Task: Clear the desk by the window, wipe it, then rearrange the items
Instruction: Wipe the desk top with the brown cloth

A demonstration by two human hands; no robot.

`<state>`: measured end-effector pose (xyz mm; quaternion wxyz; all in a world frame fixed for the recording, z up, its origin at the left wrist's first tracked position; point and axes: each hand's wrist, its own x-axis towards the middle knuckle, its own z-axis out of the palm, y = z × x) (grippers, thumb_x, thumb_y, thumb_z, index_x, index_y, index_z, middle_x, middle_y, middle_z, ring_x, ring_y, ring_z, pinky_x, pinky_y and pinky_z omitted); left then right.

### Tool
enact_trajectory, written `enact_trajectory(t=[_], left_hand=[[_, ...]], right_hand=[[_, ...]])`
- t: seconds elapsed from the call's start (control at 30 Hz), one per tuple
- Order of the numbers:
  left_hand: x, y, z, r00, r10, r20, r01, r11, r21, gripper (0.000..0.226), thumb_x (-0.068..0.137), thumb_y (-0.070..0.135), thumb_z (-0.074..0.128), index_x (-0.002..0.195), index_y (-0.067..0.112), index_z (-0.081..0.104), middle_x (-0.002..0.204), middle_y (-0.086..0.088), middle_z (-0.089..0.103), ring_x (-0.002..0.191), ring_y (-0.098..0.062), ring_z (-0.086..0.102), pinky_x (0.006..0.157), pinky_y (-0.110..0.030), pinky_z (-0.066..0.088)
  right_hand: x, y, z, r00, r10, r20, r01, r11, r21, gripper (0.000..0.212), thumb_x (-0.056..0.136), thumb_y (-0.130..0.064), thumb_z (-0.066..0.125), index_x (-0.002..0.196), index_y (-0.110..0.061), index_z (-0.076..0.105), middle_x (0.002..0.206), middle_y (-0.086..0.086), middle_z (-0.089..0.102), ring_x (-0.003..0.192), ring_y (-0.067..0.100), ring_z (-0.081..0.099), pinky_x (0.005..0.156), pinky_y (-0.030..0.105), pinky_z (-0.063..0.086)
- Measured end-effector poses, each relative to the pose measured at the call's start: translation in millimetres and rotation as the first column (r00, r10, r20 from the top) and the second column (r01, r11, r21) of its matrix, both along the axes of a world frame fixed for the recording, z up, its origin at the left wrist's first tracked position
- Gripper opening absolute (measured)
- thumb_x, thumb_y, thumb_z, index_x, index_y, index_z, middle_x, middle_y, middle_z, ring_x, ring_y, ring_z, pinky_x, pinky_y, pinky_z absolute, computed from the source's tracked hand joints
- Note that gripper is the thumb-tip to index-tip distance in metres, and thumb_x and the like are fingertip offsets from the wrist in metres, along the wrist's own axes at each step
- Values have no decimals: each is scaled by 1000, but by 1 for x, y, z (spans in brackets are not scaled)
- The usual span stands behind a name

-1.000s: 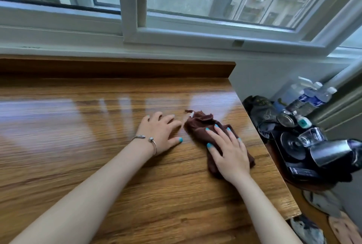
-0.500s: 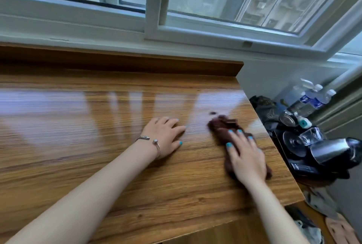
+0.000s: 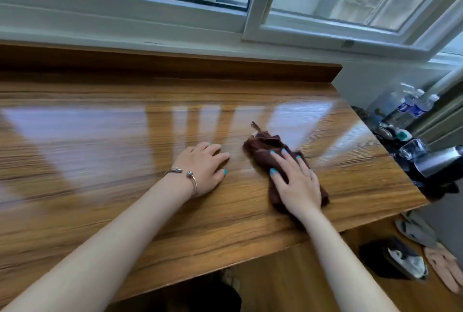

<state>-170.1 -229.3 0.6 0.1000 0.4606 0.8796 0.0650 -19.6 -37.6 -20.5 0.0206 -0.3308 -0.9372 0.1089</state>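
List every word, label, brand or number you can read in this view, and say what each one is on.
No text here can be read.
Water bottles right of the desk: blue labels, print too small and blurred to read.
Small teal-and-white item beside them: no legible marking.
Metal kettle: no visible text.
Brown cloth under the right hand: no label showing.
Bracelet at the left hand: no lettering visible.

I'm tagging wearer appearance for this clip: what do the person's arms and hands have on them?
Both forearms are bare, no sleeves showing. The left hand has a thin metal bangle with small end knobs at the wrist. Nails on it and on the right hand are painted turquoise.
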Motion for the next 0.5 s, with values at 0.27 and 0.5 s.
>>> enact_trajectory(t=[0.27,0.5], left_hand=[[6,-74,-8,999,51,-8,-51,999,18,48,97,47,34,144,38,29,154,7,24,141,-15,19,112,-35,23],[8,-90,-2,996,89,-20,-89,996,-2,45,96,48,35,141,39,32,150,6,28,137,-16,24,103,-36,30]], right_hand=[[-14,-59,9,942,-332,-39,331,943,-36,48,99,-46,36,146,-46,28,159,-16,18,147,20,13,118,46,10],[-4,-69,-1,998,-44,-55,48,997,61,45,96,-45,41,141,-47,38,154,-16,31,143,17,27,114,42,24]])
